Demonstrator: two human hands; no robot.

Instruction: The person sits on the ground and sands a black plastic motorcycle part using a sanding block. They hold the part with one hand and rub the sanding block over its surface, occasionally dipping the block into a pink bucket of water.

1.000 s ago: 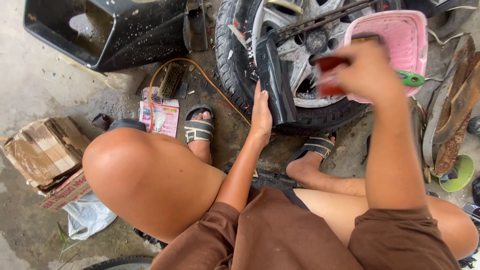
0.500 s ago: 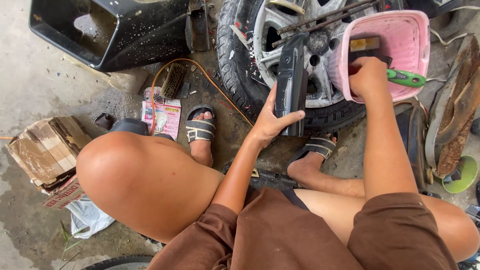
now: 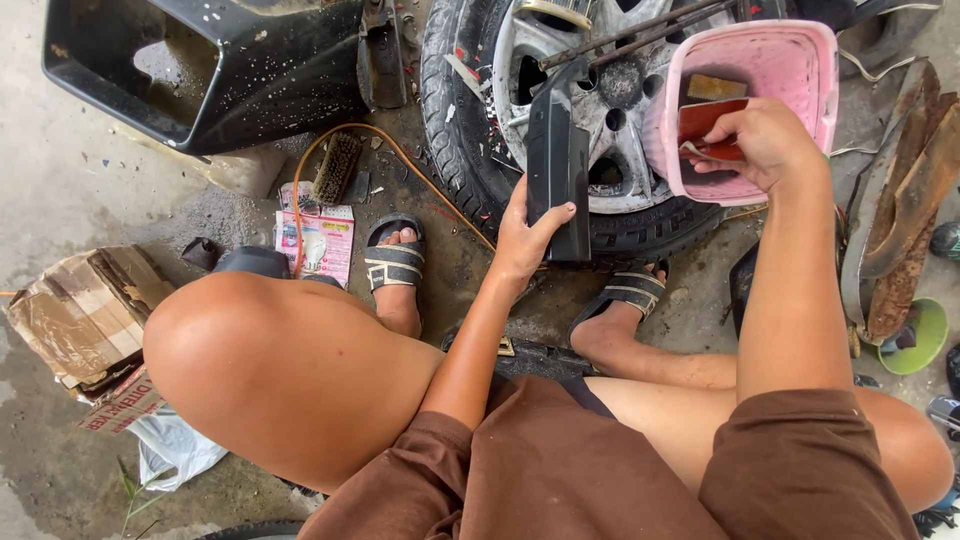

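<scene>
Left hand [image 3: 525,240] grips flat black panel [image 3: 558,170] (smooth plastic) against tyre [image 3: 460,110].

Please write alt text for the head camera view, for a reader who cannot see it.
A squatting person's left hand holds a black plastic panel against a wheel, while the right hand dips a red pad into a pink basket.

A black flat plastic panel [image 3: 558,165] stands upright against a rubber-tyred alloy wheel [image 3: 600,120] lying ahead of the squatting person. The left hand [image 3: 528,240] grips the panel's lower edge. Right of it, the right hand [image 3: 760,145] reaches into a pink plastic basket [image 3: 800,60] resting on the wheel. A bristle brush [image 3: 335,168] lies left of the wheel, behind a printed paper packet [image 3: 318,240]; a torn cardboard box [image 3: 85,315] sits farther left.
</scene>
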